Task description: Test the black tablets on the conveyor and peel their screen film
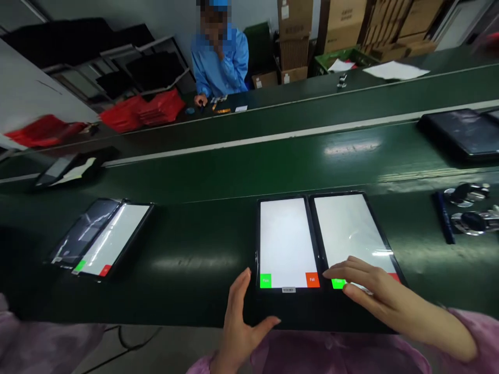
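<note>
The left hand [238, 327] is hovering just beside the lower left corner of the nearer left tablet [288, 239], thumb and fingers spread wide apart. The right hand [376, 284] is reaching over the lower end of the nearer right tablet [346, 228], its fingers extended and thumb apart; whether a fingertip is touching the glass, I cannot tell. Both tablets are lying side by side on the green workbench [198, 244], their screens glowing white, the left one showing a green block [265, 281] and an orange-red "Fail" block [312, 280] above a small white label [288, 290]. Farther left, a dark tablet [88, 231] is lying beside a lit tablet [117, 239]. To the right, a dark blue stick [444, 218] is resting next to shiny chrome pieces [475, 222]. Across the bench, a co-worker in blue [220, 62] is sitting with one hand at the face, near stacked red bags [142, 110], while cardboard boxes [294, 18] are standing behind.
</note>
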Demonstrator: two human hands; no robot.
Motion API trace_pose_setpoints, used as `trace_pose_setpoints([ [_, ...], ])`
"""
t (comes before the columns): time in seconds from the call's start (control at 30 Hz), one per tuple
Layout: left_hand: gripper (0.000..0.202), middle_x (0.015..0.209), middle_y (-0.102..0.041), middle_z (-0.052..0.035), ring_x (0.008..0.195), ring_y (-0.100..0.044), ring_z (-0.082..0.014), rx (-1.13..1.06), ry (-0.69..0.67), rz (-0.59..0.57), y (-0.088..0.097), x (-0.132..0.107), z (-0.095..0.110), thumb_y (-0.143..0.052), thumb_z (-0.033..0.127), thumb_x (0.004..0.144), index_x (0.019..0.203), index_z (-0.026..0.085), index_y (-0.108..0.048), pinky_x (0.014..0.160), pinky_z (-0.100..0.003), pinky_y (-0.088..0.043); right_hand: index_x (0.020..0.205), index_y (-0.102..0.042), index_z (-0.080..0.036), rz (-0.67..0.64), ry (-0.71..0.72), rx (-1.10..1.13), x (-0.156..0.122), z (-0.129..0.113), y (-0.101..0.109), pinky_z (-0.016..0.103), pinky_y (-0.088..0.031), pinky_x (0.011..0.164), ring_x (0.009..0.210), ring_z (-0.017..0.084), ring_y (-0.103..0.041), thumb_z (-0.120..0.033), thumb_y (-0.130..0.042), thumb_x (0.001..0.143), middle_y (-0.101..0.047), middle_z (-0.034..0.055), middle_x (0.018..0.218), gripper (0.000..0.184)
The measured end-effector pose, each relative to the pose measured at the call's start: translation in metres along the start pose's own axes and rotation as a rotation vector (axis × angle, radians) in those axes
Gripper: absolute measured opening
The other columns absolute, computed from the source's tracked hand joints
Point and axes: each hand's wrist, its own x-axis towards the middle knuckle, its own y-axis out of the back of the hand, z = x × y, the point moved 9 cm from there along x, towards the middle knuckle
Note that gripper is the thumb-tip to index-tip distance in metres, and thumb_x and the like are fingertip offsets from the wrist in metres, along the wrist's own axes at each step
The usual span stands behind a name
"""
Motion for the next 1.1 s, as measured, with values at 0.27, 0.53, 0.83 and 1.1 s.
trace_pose_setpoints([
  [0.27,0.064,0.153,-0.051,-0.0158,0.132,-0.063,-0.0365,0.237,-0.128,-0.102,-0.004,-0.012,-0.004,-0.067,0.051,0.095,0.152,0.032,-0.046,0.094,-0.049,-0.066,0.116,-0.076,-0.03,0.498,0.209,-0.767,-0.06,-0.01,-0.004,0.042,-0.046,0.083,0.104,0.027,-0.067,-0.033,-0.051,0.107,-0.073,0.008,0.131,0.027],
  [0.53,0.065,0.147,-0.056,-0.0177,0.13,-0.062,-0.0368,0.258,-0.166,-0.097,-0.001,0.048,0.009,-0.049,0.067,0.099,0.15,0.028,-0.048,0.096,-0.053,-0.061,0.121,-0.071,-0.028,0.594,0.017,-0.689,-0.058,0.018,0.022,0.044,-0.047,0.084,0.106,0.03,-0.066,-0.034,-0.05,0.106,-0.073,0.0109,0.126,0.026],
  [0.83,0.057,0.148,-0.056,-0.0142,0.133,-0.057,-0.0359,0.271,-0.201,-0.115,-0.009,0.055,0.021,-0.052,0.066,0.099,0.142,0.029,-0.061,0.118,-0.057,-0.039,0.143,-0.061,-0.034,0.537,0.027,-0.573,-0.052,0.028,0.026,0.046,-0.048,0.089,0.109,0.031,-0.065,-0.029,-0.053,0.104,-0.071,0.0095,0.131,0.04],
  [1.1,0.055,0.146,-0.058,-0.0123,0.133,-0.058,-0.0348,0.308,-0.211,-0.074,-0.002,0.046,0.037,-0.049,0.065,0.101,0.144,0.032,-0.059,0.123,-0.06,-0.031,0.145,-0.056,-0.029,0.467,0.051,-0.709,-0.057,0.025,0.021,0.056,-0.043,0.093,0.113,0.039,-0.061,-0.029,-0.05,0.106,-0.062,0.0173,0.139,0.04],
])
